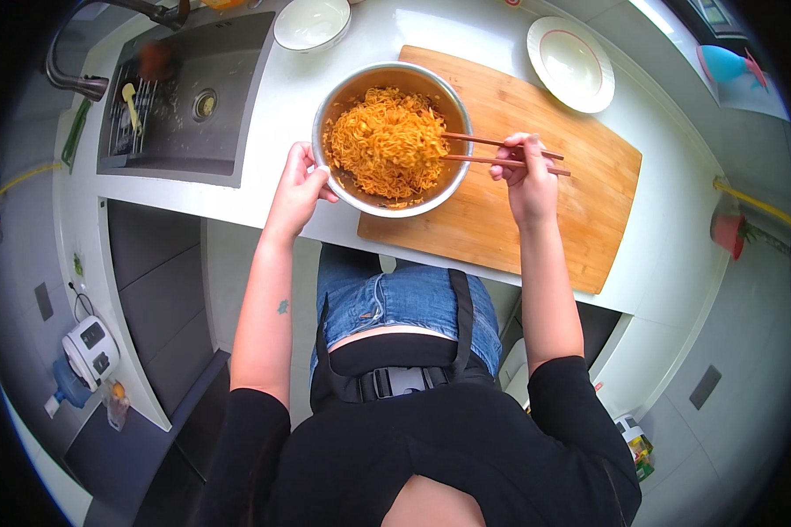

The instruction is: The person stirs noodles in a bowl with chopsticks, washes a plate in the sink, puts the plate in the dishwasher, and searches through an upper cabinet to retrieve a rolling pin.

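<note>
A stainless steel mixing bowl [458, 99] full of orange-coloured noodles [389, 141] rests partly on a bamboo cutting board [567, 224] and reaches over the white counter to its left. My left hand [303, 178] grips the bowl's rim at its lower left, thumb on the outer edge. In my right hand [527, 171] is a pair of brown wooden chopsticks [481, 158], held over the board. Their far tips are hidden among the noodles at the bowl's right side.
Left of the bowl is a steel sink [191, 145] with a tap [79, 82], a rack and a pale utensil [130, 105]. A white bowl [312, 25] stands at the back. A white dish [570, 64] with a pink ring sits by the board's far edge. The counter's front edge is near my waist.
</note>
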### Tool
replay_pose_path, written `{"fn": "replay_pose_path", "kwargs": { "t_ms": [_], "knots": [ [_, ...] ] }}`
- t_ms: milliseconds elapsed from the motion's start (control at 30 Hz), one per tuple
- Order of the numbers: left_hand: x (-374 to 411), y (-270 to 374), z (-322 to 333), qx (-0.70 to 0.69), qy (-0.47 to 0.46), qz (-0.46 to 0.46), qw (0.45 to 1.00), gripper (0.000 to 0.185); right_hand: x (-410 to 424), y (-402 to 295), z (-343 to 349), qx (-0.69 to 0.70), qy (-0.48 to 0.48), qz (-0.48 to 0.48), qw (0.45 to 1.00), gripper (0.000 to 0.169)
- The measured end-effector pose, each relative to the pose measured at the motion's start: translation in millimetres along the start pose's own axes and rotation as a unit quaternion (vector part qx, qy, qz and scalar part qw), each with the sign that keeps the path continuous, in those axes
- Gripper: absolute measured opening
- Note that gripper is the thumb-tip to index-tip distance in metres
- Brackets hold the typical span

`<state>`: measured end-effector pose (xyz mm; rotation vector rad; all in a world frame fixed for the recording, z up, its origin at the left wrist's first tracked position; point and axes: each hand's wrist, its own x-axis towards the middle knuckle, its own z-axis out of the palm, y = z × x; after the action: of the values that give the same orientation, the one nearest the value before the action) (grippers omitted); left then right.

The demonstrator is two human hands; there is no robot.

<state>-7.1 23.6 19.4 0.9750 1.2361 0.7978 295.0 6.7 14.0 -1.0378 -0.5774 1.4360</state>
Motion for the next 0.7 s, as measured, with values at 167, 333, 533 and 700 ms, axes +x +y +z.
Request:
{"fn": "replay_pose_path", "kwargs": {
  "t_ms": [167, 333, 533, 700],
  "knots": [
    [2, -7, -1, -0.002, 0.012, -0.006, 1.0, 0.015, -19, -38, 50, -0.214, -0.165, -0.044, 0.962, 0.027],
    [2, -10, -8, 0.009, 0.001, -0.001, 1.0, 0.015, 20, -82, 45, -0.266, -0.193, -0.11, 0.938, 0.027],
    [18, 15, -11, 0.092, -0.026, 0.02, 0.995, 0.011, 102, -58, 47, -0.339, -0.259, -0.09, 0.9, 0.028],
    [21, 13, -14, 0.085, 0.018, 0.014, 0.996, 0.01, 108, -22, 5, -0.239, -0.206, 0.059, 0.947, 0.032]
  ]
}}
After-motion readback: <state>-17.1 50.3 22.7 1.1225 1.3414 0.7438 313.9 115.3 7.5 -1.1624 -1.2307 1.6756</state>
